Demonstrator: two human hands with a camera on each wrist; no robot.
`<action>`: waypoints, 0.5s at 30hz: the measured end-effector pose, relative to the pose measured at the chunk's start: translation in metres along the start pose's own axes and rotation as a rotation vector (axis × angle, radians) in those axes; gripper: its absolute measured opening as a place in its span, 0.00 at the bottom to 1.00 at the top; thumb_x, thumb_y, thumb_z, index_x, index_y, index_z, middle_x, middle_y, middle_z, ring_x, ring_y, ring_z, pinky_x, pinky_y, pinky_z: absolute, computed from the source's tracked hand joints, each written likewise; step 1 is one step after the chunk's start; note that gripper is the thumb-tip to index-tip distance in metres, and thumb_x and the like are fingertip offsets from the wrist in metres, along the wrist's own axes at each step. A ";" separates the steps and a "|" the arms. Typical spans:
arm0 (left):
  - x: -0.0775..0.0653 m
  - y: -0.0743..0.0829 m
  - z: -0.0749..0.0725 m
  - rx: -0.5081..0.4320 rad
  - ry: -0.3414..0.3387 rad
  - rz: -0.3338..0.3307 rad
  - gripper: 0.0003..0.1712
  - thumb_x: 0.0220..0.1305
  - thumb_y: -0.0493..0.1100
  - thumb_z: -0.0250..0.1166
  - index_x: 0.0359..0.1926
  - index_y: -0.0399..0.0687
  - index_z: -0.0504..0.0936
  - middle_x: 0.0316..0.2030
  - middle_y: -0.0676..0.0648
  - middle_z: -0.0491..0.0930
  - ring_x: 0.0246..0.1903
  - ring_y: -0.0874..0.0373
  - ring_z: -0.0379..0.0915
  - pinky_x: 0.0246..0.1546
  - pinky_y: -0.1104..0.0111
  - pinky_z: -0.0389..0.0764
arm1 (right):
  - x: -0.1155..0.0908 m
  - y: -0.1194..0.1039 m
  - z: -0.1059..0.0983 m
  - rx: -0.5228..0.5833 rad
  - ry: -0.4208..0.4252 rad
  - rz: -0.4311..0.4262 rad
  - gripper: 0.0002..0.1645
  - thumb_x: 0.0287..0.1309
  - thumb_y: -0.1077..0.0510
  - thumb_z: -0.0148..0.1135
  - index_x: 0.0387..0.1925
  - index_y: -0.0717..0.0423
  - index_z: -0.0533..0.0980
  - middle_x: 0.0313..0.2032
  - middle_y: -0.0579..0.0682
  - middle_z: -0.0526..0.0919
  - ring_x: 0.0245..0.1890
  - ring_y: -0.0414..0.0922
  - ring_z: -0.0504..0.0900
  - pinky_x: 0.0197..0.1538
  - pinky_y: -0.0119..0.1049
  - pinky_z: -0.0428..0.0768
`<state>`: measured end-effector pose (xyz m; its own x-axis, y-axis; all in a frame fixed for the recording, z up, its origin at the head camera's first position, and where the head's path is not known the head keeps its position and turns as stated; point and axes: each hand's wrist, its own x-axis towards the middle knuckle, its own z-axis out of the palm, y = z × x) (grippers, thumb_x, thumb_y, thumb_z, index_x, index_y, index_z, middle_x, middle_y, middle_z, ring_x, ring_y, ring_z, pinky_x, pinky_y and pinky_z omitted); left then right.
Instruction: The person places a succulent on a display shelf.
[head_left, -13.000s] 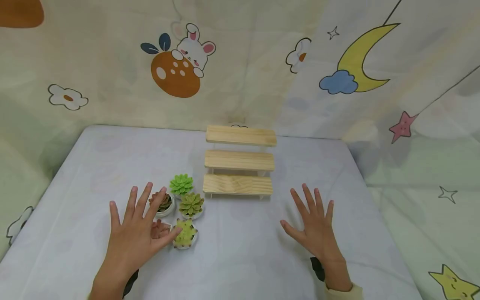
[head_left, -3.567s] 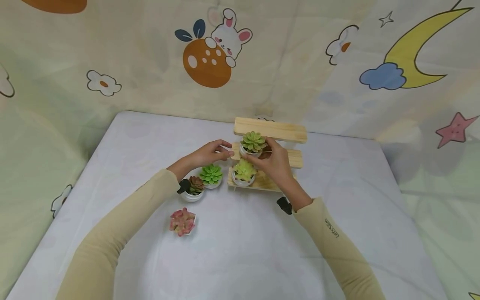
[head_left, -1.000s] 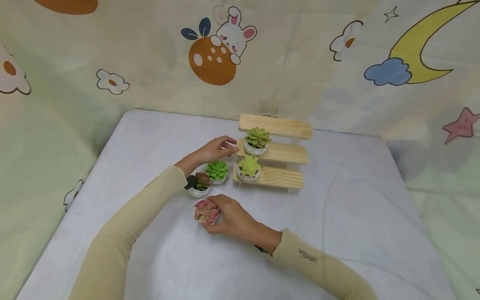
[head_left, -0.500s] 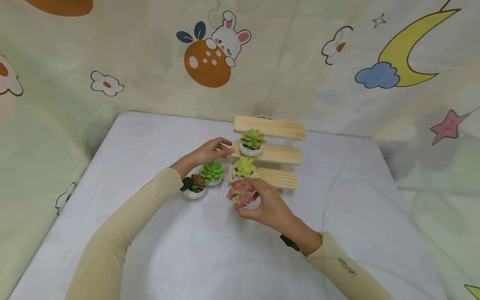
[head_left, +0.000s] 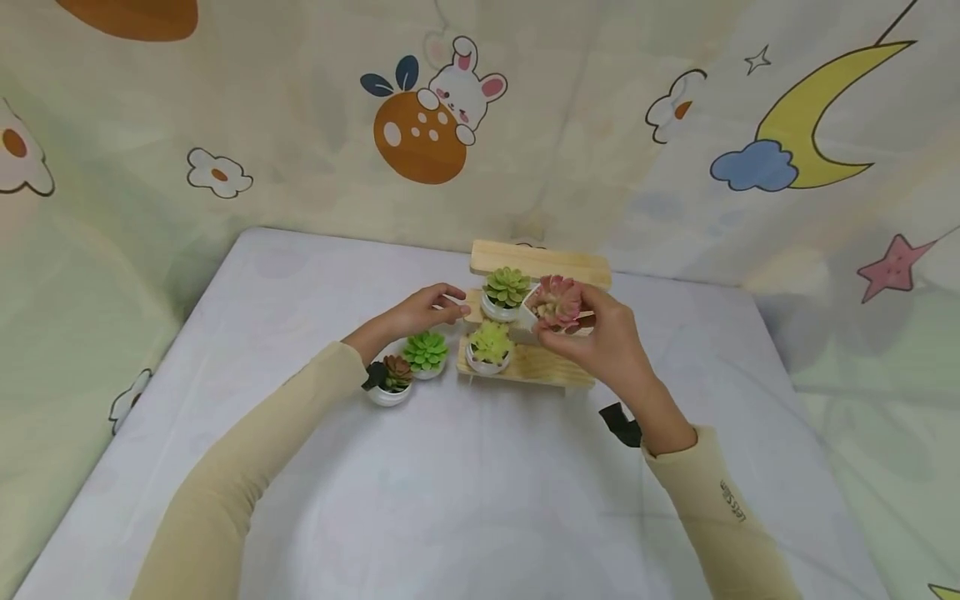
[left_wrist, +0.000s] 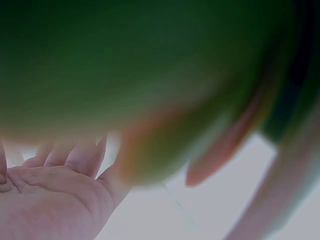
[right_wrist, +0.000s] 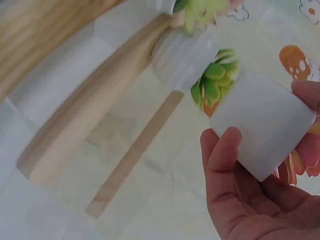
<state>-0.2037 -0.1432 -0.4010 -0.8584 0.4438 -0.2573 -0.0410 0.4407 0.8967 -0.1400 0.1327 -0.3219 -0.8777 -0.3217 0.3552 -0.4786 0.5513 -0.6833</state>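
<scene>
My right hand [head_left: 611, 337] grips a pink potted succulent [head_left: 558, 300], thumb and fingers around its angular white pot [right_wrist: 262, 127]. It is held up over the right part of the middle tier of a three-step wooden display stand [head_left: 547, 367]. Beside it, on the middle tier, stands an olive-green succulent [head_left: 506, 286]. A yellow-green succulent [head_left: 491, 340] sits at the left of the bottom tier. My left hand [head_left: 423, 311] has loosely bent fingers right at the stand's left end, with nothing held. Blurred leaves cover most of the left wrist view.
Below my left wrist, a bright green succulent [head_left: 426, 350] and a reddish-brown one [head_left: 397, 371] stand in white pots on the white-covered table [head_left: 450, 500]. The stand's top tier [head_left: 540, 260] is close to the printed cloth backdrop [head_left: 300, 125].
My right hand has picked the pink succulent off the table and carried it up and right, past the bottom tier, to the middle tier. My left hand has stayed by the stand.
</scene>
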 end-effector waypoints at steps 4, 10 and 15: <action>-0.003 -0.001 -0.001 0.011 0.014 0.003 0.29 0.75 0.50 0.54 0.67 0.38 0.64 0.57 0.35 0.74 0.57 0.40 0.72 0.59 0.50 0.70 | 0.022 0.002 -0.005 -0.004 0.032 0.039 0.16 0.47 0.65 0.73 0.31 0.62 0.71 0.31 0.55 0.78 0.32 0.50 0.82 0.32 0.24 0.78; -0.006 -0.005 0.001 0.009 0.007 0.018 0.29 0.75 0.49 0.54 0.67 0.36 0.64 0.56 0.35 0.75 0.56 0.39 0.73 0.59 0.49 0.71 | 0.062 0.011 0.000 -0.018 0.049 0.075 0.17 0.50 0.60 0.72 0.37 0.65 0.75 0.36 0.59 0.82 0.33 0.54 0.84 0.31 0.23 0.76; -0.003 -0.003 0.000 0.012 -0.003 0.043 0.28 0.75 0.48 0.54 0.67 0.36 0.65 0.56 0.35 0.76 0.56 0.40 0.73 0.58 0.50 0.72 | 0.087 0.017 0.007 -0.028 0.000 0.150 0.23 0.52 0.56 0.71 0.46 0.66 0.76 0.41 0.60 0.82 0.39 0.54 0.83 0.37 0.36 0.79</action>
<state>-0.2005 -0.1454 -0.4026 -0.8577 0.4648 -0.2196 0.0020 0.4301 0.9028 -0.2245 0.1091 -0.3070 -0.9392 -0.2346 0.2506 -0.3430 0.6146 -0.7103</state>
